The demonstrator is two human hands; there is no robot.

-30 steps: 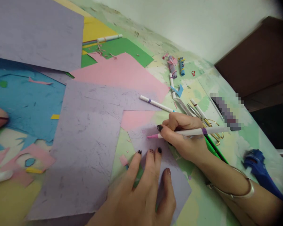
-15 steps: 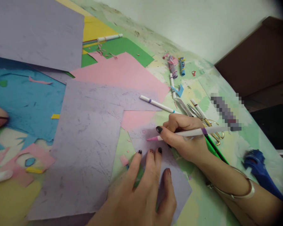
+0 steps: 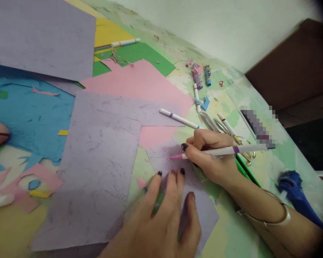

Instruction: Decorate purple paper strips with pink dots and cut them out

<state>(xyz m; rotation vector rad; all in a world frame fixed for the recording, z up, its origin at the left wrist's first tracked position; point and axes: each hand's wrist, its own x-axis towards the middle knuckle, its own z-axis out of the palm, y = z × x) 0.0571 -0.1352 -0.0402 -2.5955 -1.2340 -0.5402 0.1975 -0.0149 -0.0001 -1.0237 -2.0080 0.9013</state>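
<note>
The head view takes in a bench (image 3: 226, 233) under a green-and-yellow patterned cover, with two bare hands at work at the centre and right. The left hand (image 3: 161, 222) lies palm down at the bottom centre, its fingers spread apart and straight, gripping nothing; their tips rest on a small light-purple paper piece with straight cut edges (image 3: 206, 213). That piece lies at the lower centre-right of the frame, partly hidden beneath the hand. At the right of centre, the right hand (image 3: 218, 166) has its fingers closed around a slim white marker with a purple band and pink tip (image 3: 236, 149). The marker slants nearly level, its tip touching the upper part of the small piece, beside a faint pink mark. A silver bangle (image 3: 274, 223) circles the right wrist.

Just left of the hands spreads a large L-shaped light-purple paper sheet (image 3: 97, 161), which overlaps a pink paper sheet (image 3: 140, 80) above it. A white marker with a blue end (image 3: 179, 119) lies across the upper centre-right. Metal scissors with gold-coloured handles (image 3: 242, 142) lie partly behind the right hand, and a dark-blue plastic object (image 3: 293, 190), blurred, sits at the right.
</note>
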